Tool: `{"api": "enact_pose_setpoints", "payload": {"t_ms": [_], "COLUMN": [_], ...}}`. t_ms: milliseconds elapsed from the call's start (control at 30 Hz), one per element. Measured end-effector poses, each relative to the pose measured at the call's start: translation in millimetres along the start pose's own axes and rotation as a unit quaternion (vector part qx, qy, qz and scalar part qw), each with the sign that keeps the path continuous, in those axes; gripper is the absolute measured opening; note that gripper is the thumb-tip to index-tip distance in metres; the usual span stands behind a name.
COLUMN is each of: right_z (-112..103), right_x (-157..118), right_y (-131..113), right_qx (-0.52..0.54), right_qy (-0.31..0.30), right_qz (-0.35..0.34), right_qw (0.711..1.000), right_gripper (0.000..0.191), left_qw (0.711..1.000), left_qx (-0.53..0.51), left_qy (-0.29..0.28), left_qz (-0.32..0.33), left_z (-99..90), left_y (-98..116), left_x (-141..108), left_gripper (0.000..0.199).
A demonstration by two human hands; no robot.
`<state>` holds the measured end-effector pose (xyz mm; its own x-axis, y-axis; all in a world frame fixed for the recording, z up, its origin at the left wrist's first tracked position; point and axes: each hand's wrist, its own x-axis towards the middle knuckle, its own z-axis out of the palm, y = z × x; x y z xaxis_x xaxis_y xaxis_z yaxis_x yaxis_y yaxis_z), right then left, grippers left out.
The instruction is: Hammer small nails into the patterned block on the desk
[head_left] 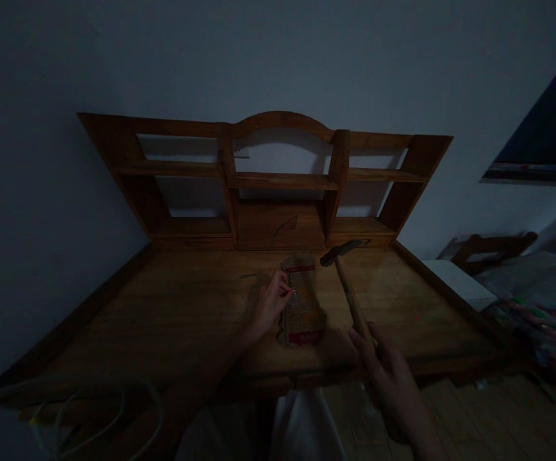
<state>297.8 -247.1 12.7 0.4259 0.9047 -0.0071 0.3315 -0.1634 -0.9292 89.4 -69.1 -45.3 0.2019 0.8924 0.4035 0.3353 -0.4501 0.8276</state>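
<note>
My right hand (386,368) is wrapped round the wooden handle of a hammer (350,294), whose dark metal head is raised over the desk, to the right of a patterned object. That flat object (307,307), brown with red bands at both ends, lies on the wooden desk (177,307). My left hand (274,296) rests at its left edge, thumb and fingertips pinched together over its upper part. A tiny shiny spot shows at the fingertips, too small and dark to name.
A wooden shelf unit (282,181) rises along the desk's back edge. A small thin item (248,276) lies left of the patterned object. White cables (114,410) hang at the lower left. At the right are a chair (494,250) and plastic-wrapped things (542,320).
</note>
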Motion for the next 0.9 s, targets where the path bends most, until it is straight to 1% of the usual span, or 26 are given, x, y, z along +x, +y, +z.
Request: {"api": "enact_pose_setpoints", "payload": {"t_ms": [100,200,267,367,433,467,533,633,733,800,900], "right_z": [-4.5,-4.8,-0.8,9.8,16.6,19.1,21.4,19.4,16.7,17.5,22.1], "right_x": [-17.6,-25.2,-25.7,-22.7,-20.7,-20.1,-20.4,-23.6,-27.8,-30.2,-32.2], "right_y": [-15.1,-21.5,-19.6,-9.8,-2.1,0.9,4.0,1.3,-4.4,-6.5,-6.0], "right_qx": [-0.025,-0.051,-0.068,-0.118,-0.16,-0.175,-0.182,-0.156,-0.153,-0.179,-0.221], "right_qy": [-0.014,-0.025,-0.045,-0.105,-0.141,-0.148,-0.146,-0.131,-0.104,-0.111,-0.149], "right_qz": [-0.025,-0.055,-0.07,-0.084,-0.085,-0.083,-0.079,-0.082,-0.104,-0.114,-0.113], "right_qw": [0.999,0.997,0.994,0.984,0.973,0.97,0.969,0.976,0.977,0.971,0.957], "right_gripper": [0.06,0.059,0.059,0.056,0.054,0.055,0.057,0.058,0.063,0.063,0.054], "left_qw": [1.0,1.0,1.0,1.0,1.0,1.0,0.999,0.999,0.998,0.998,0.999], "left_qx": [0.007,0.007,0.011,0.016,0.024,0.03,0.041,0.049,0.042,0.038,0.038], "left_qy": [0.003,-0.001,-0.006,-0.011,-0.003,0.002,0.008,0.007,-0.005,-0.007,-0.007], "left_qz": [0.001,-0.001,-0.007,-0.012,-0.009,-0.007,-0.008,-0.02,-0.036,-0.04,-0.017], "left_z": [-1.1,-3.8,-5.8,-7.6,-7.4,-7.1,-6.1,-5.5,-6.1,-6.7,-7.0], "left_y": [0.3,3.1,5.4,6.4,4.9,3.7,1.5,0.5,1.4,1.4,-0.5], "left_x": [0.5,0.4,-0.2,-1.6,-2.5,-2.8,-2.9,-2.1,-1.8,-2.3,-3.5], "left_gripper": [0.026,0.025,0.024,0.024,0.023,0.023,0.023,0.023,0.023,0.022,0.02]}}
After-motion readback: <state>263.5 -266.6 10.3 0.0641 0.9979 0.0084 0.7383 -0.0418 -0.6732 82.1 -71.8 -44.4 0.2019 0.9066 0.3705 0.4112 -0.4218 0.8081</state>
